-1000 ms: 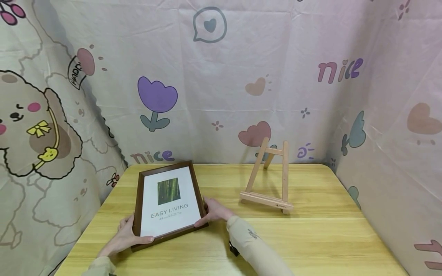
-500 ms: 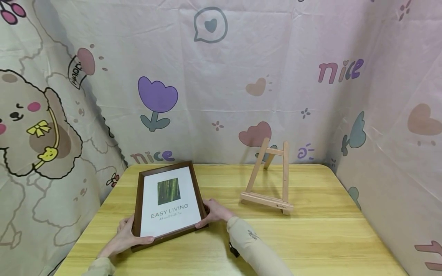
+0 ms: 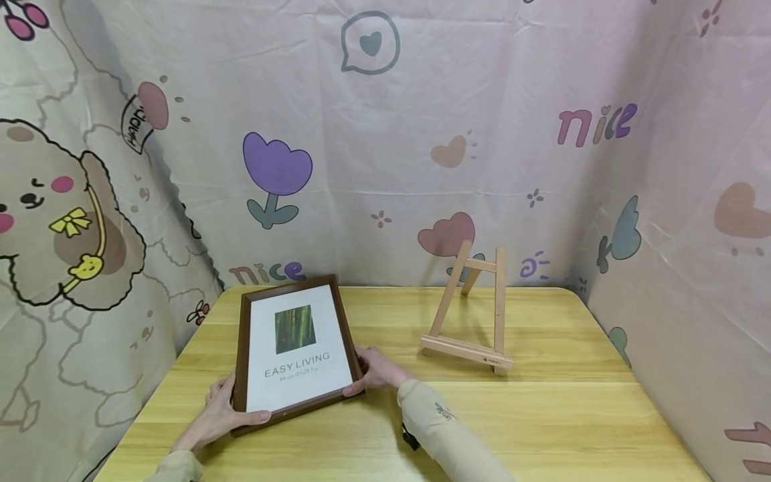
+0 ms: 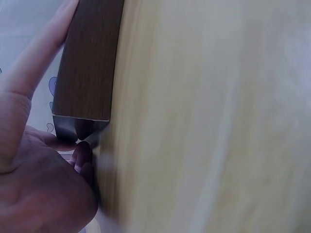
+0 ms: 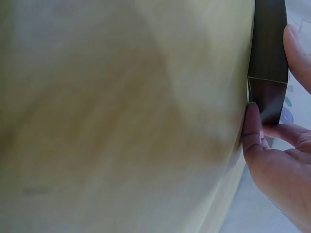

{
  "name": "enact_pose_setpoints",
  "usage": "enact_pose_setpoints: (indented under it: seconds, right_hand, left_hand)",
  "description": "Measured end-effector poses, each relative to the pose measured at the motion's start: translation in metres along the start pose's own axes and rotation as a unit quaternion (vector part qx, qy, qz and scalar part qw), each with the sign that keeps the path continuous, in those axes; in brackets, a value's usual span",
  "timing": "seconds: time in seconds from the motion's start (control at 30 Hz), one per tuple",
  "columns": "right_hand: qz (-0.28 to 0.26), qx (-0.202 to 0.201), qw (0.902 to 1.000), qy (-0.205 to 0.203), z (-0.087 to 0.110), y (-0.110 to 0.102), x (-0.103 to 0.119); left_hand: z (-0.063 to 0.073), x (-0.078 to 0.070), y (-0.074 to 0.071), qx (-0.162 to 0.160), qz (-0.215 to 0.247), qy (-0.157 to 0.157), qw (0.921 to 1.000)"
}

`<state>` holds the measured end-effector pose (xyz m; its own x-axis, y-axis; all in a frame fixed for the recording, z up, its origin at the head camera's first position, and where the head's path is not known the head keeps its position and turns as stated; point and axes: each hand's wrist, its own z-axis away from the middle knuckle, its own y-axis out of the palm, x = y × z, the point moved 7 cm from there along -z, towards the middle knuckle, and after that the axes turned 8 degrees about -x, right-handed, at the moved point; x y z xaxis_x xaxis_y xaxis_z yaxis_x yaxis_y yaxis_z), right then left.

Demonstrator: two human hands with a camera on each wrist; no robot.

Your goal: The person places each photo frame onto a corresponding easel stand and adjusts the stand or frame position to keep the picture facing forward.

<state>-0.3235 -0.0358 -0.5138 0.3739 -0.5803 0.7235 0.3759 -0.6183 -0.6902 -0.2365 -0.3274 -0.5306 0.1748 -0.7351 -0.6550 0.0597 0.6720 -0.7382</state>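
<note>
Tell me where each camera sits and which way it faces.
Head: worn on the head, looking forward and down at the table, picture frame and easel; left hand, right hand and sleeves show.
Left wrist: worn on the left wrist, facing one corner of the picture frame; only the left hand shows.
Right wrist: worn on the right wrist, facing another corner; only the right hand shows.
Both wrist views share the table and picture frame.
</note>
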Motion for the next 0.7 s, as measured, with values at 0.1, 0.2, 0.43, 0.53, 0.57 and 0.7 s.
enact_pose_setpoints:
  seconds: [0.1,0.2,0.43,0.53,0.57,0.7]
  right_hand:
    - [-0.003,-0.003,1.0,-0.004,0.0003,-0.0008,0.0004]
    - [-0.012,-0.003,0.9998,-0.013,0.0001,-0.0008,0.0014]
    - [-0.023,-0.005,0.9996,-0.014,-0.0002,-0.0014,0.0021]
    - [-0.025,-0.009,0.9997,0.002,0.0004,-0.0026,0.0009]
    - [-0.027,-0.01,0.9996,0.006,0.0006,-0.0027,0.0005]
    - [-0.041,-0.012,0.999,0.012,0.0008,-0.0027,0.0004]
  left_hand:
    - [0.0007,-0.0003,0.0004,-0.002,0.009,0.001,1.0]
    - [0.0017,-0.0016,0.0007,-0.009,0.022,0.012,0.9996]
    - [0.0024,-0.0086,-0.0002,-0.04,0.057,0.06,0.9958]
    - [0.002,-0.0072,0.0007,-0.031,0.066,0.041,0.9965]
    - [0.002,-0.0065,0.001,-0.029,0.068,0.035,0.9967]
    - [0.0023,-0.0051,0.001,-0.028,0.072,0.024,0.9967]
